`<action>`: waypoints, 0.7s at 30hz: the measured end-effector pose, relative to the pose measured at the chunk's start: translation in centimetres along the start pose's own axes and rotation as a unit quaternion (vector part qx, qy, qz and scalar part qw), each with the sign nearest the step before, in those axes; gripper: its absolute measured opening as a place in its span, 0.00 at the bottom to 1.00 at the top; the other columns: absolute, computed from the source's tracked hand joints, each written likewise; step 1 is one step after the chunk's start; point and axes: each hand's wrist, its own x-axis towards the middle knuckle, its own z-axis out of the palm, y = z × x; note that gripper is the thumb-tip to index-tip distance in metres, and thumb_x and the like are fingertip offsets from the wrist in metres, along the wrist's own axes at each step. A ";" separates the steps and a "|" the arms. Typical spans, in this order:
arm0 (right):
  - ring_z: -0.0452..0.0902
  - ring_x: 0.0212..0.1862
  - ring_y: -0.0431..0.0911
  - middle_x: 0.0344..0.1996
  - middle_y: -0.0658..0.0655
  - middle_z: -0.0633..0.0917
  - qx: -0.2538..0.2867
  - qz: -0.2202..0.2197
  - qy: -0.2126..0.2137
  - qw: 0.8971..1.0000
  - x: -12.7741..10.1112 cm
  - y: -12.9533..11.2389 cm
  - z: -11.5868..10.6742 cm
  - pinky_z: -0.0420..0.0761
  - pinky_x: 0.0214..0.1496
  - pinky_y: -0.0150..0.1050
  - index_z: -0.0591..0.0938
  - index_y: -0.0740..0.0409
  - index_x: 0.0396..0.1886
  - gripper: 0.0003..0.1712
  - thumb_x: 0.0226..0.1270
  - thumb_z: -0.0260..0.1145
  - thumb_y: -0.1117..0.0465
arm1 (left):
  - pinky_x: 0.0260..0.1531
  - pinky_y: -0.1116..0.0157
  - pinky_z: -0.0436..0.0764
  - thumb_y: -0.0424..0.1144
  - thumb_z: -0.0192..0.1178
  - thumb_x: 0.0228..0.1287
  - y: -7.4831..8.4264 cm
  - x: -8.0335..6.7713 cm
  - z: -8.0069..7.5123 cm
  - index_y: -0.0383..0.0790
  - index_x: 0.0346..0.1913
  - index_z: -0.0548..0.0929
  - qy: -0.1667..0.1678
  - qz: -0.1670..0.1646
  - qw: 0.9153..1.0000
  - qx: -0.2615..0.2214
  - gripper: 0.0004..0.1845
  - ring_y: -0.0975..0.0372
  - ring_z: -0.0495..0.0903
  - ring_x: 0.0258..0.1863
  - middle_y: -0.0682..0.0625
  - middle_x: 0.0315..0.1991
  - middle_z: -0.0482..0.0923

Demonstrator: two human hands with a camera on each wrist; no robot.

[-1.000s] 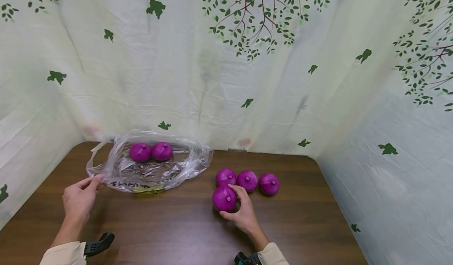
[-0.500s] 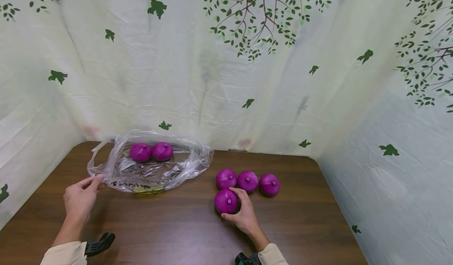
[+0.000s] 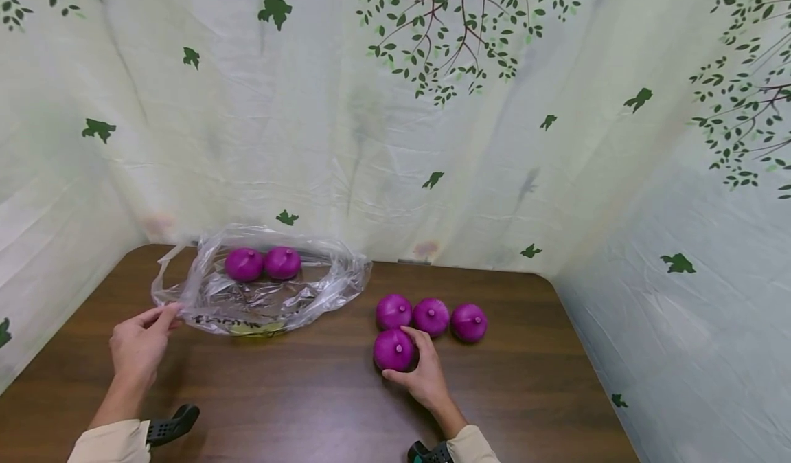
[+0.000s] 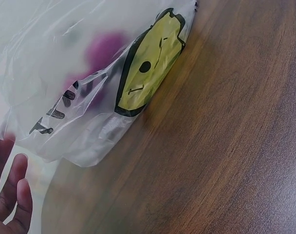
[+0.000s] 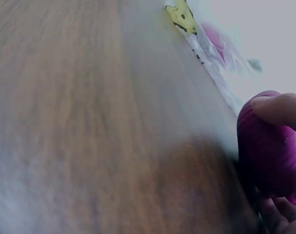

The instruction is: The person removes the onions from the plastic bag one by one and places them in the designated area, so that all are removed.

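In the head view my right hand [image 3: 423, 374] grips a purple onion [image 3: 393, 350] between thumb and fingers, low at the table. That onion [image 5: 267, 146] and my thumb also show at the right of the right wrist view. Just behind it sit three more onions in a row: a left one [image 3: 393, 311], a middle one [image 3: 431, 317] and a right one [image 3: 469, 323]. My left hand [image 3: 141, 345] pinches the near left edge of a clear plastic bag [image 3: 352, 281], spread open on its side. Two onions [image 3: 283, 263] lie within the bag. A yellow cartoon print [image 4: 150, 63] marks its near side.
The brown wooden table [image 3: 296, 401] has rounded far corners. A pale curtain [image 3: 346, 140] with leaf prints hangs close behind it and along both sides. Dark straps with devices [image 3: 173, 426] sit at both wrists.
The onion in my right hand has shifted very slightly toward the near side. My left hand, the bag and the other onions stay where they were.
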 end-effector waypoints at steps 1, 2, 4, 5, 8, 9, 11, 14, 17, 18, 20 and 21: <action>0.71 0.58 0.51 0.54 0.55 0.75 0.000 0.002 0.001 1.000 0.0 0.0 0.0 0.69 0.60 0.53 0.73 0.56 0.61 0.46 0.37 0.84 0.60 | 0.49 0.56 0.75 0.60 0.52 0.67 0.0 0.0 0.0 0.31 0.65 0.71 0.001 0.000 1.000 0.003 0.37 0.78 0.72 0.26 0.68 0.24 0.76; 0.71 0.58 0.52 0.54 0.55 0.75 0.002 0.004 0.001 1.000 0.0 0.0 0.1 0.69 0.60 0.53 0.73 0.56 0.61 0.46 0.37 0.84 0.59 | 0.44 0.61 0.76 0.60 0.52 0.67 0.1 0.0 0.0 0.31 0.65 0.72 0.004 0.001 1.000 0.006 0.37 0.78 0.72 0.26 0.67 0.24 0.77; 0.71 0.59 0.52 0.54 0.55 0.75 0.005 0.009 0.002 1.000 0.0 0.0 0.2 0.69 0.60 0.54 0.73 0.57 0.61 0.46 0.38 0.83 0.59 | 0.37 0.68 0.74 0.60 0.52 0.67 0.1 0.0 0.0 0.30 0.64 0.72 0.007 0.003 1.000 0.009 0.37 0.79 0.72 0.25 0.65 0.25 0.79; 0.71 0.59 0.52 0.54 0.56 0.75 0.006 0.011 0.003 1.000 0.0 0.0 0.2 0.69 0.60 0.54 0.72 0.57 0.61 0.46 0.38 0.83 0.58 | 0.34 0.71 0.72 0.60 0.52 0.67 0.1 0.0 0.0 0.31 0.64 0.73 0.007 0.003 1.000 0.012 0.36 0.79 0.71 0.24 0.65 0.25 0.79; 0.70 0.59 0.53 0.54 0.56 0.75 0.014 0.019 0.005 1.000 -0.1 -0.1 0.3 0.68 0.61 0.55 0.72 0.57 0.61 0.46 0.38 0.83 0.58 | 0.32 0.72 0.69 0.60 0.52 0.67 0.0 0.0 0.0 0.30 0.63 0.73 0.008 0.004 1.000 0.013 0.36 0.79 0.71 0.24 0.64 0.26 0.80; 0.70 0.59 0.53 0.54 0.56 0.74 0.015 0.021 0.006 1.000 -0.1 -0.1 0.3 0.68 0.61 0.55 0.72 0.58 0.61 0.46 0.38 0.83 0.58 | 0.32 0.72 0.69 0.60 0.52 0.67 0.0 0.0 0.0 0.31 0.64 0.73 0.008 0.003 1.000 0.014 0.36 0.79 0.71 0.25 0.65 0.25 0.79; 0.70 0.58 0.52 0.55 0.56 0.74 0.016 0.025 0.007 1.000 -0.1 -0.1 0.3 0.68 0.60 0.53 0.72 0.58 0.61 0.46 0.38 0.83 0.58 | 0.31 0.73 0.70 0.60 0.52 0.67 0.0 0.1 0.1 0.31 0.64 0.73 0.007 0.001 1.000 0.014 0.36 0.79 0.71 0.25 0.67 0.24 0.78; 0.71 0.56 0.52 0.54 0.56 0.75 0.022 0.029 0.009 0.999 -0.2 -0.1 0.3 0.70 0.59 0.50 0.72 0.59 0.60 0.47 0.37 0.83 0.59 | 0.31 0.73 0.69 0.61 0.52 0.67 0.0 0.1 0.1 0.31 0.64 0.73 0.007 0.001 1.000 0.011 0.37 0.77 0.72 0.26 0.67 0.24 0.78; 0.72 0.53 0.50 0.54 0.56 0.75 0.025 0.031 0.011 0.999 -0.2 -0.1 0.3 0.71 0.56 0.46 0.72 0.60 0.60 0.47 0.37 0.84 0.59 | 0.31 0.74 0.69 0.61 0.52 0.67 -0.1 0.2 0.2 0.31 0.64 0.73 0.006 -0.002 1.000 0.012 0.37 0.76 0.73 0.27 0.68 0.23 0.76; 0.72 0.53 0.50 0.53 0.56 0.75 0.026 0.032 0.012 0.999 -0.2 -0.1 0.3 0.72 0.56 0.45 0.72 0.60 0.60 0.47 0.36 0.84 0.59 | 0.31 0.73 0.69 0.61 0.52 0.67 -0.1 0.2 0.2 0.31 0.64 0.73 0.005 -0.002 1.000 0.012 0.37 0.75 0.73 0.28 0.68 0.23 0.76; 0.72 0.52 0.50 0.53 0.56 0.76 0.026 0.032 0.014 0.999 -0.2 0.0 0.3 0.72 0.55 0.43 0.71 0.60 0.60 0.48 0.36 0.84 0.59 | 0.33 0.72 0.70 0.61 0.52 0.67 -0.1 0.1 0.3 0.32 0.64 0.73 0.003 -0.003 1.000 0.014 0.37 0.74 0.74 0.29 0.70 0.23 0.74; 0.72 0.52 0.50 0.53 0.56 0.76 0.026 0.032 0.015 0.999 -0.2 0.0 0.3 0.72 0.55 0.43 0.71 0.60 0.60 0.48 0.36 0.84 0.59 | 0.35 0.70 0.72 0.61 0.52 0.67 -0.1 0.2 0.3 0.32 0.64 0.73 0.002 -0.004 1.000 0.013 0.37 0.73 0.74 0.30 0.70 0.23 0.74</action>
